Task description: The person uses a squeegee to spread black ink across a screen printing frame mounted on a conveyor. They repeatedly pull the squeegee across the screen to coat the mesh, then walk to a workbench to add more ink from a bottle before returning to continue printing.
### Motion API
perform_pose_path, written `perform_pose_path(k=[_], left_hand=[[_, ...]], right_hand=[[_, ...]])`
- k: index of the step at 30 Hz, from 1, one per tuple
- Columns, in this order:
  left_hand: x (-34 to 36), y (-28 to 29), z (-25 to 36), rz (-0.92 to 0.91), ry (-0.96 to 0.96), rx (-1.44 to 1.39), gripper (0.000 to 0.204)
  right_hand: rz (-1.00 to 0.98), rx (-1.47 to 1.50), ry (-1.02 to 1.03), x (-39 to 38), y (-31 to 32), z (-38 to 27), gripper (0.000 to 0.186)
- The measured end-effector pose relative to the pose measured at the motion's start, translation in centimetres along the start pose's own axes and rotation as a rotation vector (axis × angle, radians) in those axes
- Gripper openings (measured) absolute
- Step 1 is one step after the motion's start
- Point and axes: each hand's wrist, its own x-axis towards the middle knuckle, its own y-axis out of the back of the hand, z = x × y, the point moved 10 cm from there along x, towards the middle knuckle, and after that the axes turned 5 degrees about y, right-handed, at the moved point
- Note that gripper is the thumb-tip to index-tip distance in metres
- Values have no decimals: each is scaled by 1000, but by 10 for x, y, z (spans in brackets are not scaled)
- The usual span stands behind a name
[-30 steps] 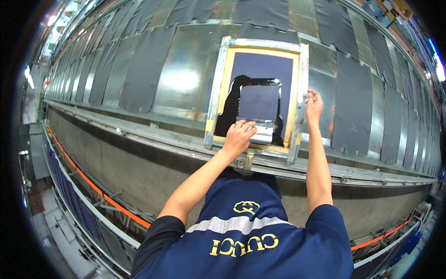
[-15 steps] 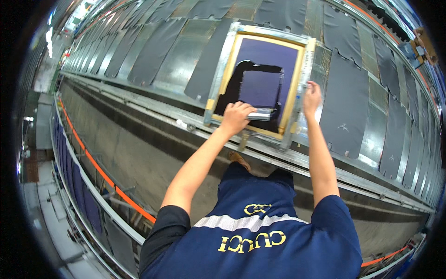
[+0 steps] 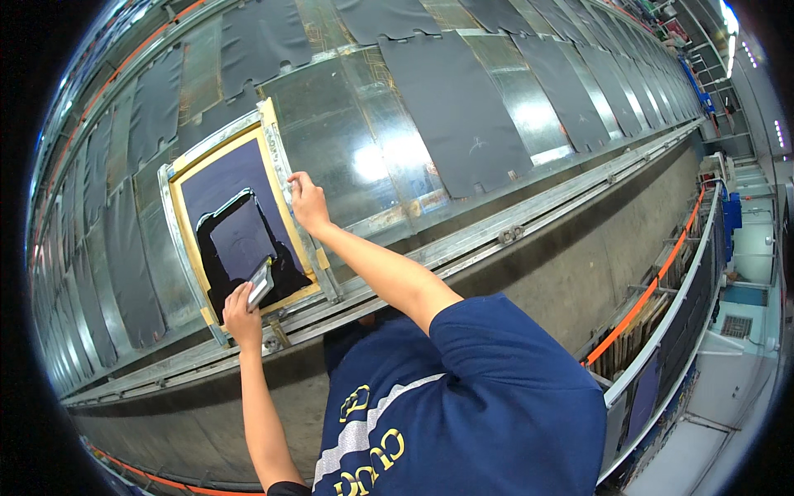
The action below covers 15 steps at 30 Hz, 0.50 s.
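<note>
A screen-printing frame (image 3: 279,157) with pale rails and a yellow inner border lies at the left on the metal table. Its purple mesh (image 3: 219,178) carries a wet black ink band (image 3: 289,273) round a bare rectangle, thickest at the near end. My left hand (image 3: 240,316) is closed round a silver squeegee (image 3: 261,283), tilted over the near ink; its blade's contact is hard to make out. At the frame's right rail, my right hand (image 3: 308,205) is closed with its fingers gripping the edge.
Dark fabric pieces (image 3: 451,107) lie in rows over the table, with bare metal strips (image 3: 331,124) between them. A metal rail (image 3: 504,236) with small fittings runs along the near edge. Behind me, an orange strip (image 3: 649,289) follows a rack of panels.
My view has swung round. The frame now sits farther left, with more bare metal showing on its right. Both hands keep their holds; the squeegee has turned from crosswise to slanted in view.
</note>
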Motion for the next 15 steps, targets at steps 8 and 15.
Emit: perform_pose_path(k=[8,15], left_hand=[[-37,-1,17,-86,-136,-63,46],[89,-4,-17,26,-89,-32,36]], right_hand=[[-56,-82,-55,3,-7,36,25],[-52,-260,-41,5,-3,9,21]])
